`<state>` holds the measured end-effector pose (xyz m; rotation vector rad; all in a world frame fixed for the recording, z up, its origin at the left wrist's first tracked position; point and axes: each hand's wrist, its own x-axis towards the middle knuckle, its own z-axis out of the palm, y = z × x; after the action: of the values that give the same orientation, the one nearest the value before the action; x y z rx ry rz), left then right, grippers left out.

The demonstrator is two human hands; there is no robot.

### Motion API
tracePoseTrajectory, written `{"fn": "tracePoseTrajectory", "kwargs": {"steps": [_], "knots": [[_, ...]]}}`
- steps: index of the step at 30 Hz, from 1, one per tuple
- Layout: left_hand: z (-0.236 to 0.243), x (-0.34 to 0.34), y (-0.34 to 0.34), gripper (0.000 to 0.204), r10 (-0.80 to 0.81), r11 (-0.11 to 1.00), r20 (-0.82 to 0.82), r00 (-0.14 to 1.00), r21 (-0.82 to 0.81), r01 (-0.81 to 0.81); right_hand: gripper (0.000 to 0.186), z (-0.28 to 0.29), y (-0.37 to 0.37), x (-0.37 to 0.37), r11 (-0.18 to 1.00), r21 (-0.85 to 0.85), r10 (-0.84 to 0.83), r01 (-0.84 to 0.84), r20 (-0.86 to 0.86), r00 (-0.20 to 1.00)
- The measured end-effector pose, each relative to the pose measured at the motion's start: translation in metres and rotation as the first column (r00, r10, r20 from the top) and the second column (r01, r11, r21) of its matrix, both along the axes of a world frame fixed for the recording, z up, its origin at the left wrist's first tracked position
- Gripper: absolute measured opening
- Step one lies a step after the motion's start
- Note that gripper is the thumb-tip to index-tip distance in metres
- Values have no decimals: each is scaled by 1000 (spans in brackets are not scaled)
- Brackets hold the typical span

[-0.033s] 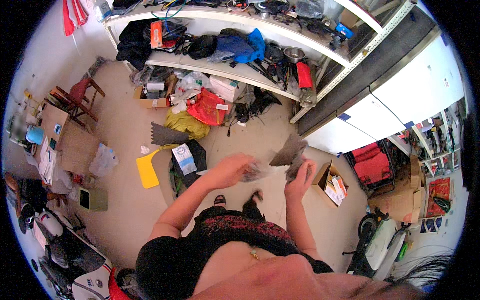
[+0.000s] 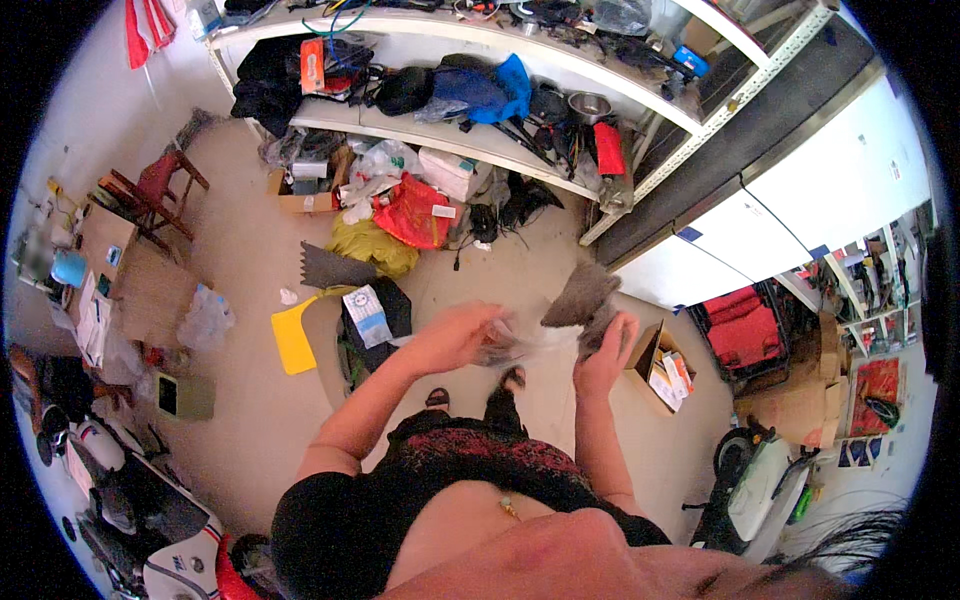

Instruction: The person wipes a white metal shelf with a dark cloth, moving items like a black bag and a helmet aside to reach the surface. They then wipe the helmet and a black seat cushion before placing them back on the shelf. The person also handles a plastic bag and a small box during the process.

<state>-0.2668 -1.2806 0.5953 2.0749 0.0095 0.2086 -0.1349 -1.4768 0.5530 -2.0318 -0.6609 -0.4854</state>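
My left hand [image 2: 465, 335] is closed on a crumpled clear plastic bag [image 2: 503, 348], held in front of my body above the floor. To its right, my right hand [image 2: 603, 358] grips a dark grey-brown piece of cloth [image 2: 580, 297], which stands up above the fingers and folds over at the edge. A thin, see-through stretch of the plastic spans toward the cloth; whether it touches the cloth is too blurred to tell. Both fingertips are partly hidden by what they hold.
Ahead, a red bag [image 2: 412, 215] and an olive bag [image 2: 370, 245] lie before loaded shelves [image 2: 440, 140]. A yellow sheet [image 2: 294, 340] is on the floor. An open carton [image 2: 650, 375] stands right, near a white scooter [image 2: 752, 490]. Another scooter [image 2: 185, 560] is lower left.
My right hand and the cloth have shifted very slightly to the right. The left hand keeps its hold on the plastic bag, nearly unmoved.
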Motion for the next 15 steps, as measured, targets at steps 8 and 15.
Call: {"fn": "tracePoseTrajectory", "kwargs": {"steps": [8, 15], "knots": [[-2, 77, 13, 20, 432, 876, -84, 898, -196, -440, 43, 29, 37, 77, 949, 225, 236, -222, -40, 971], [-12, 145, 23, 25, 496, 838, 134, 858, -332, -433, 26, 27, 57, 152, 807, 401, 483, -434, -25, 875]]}}
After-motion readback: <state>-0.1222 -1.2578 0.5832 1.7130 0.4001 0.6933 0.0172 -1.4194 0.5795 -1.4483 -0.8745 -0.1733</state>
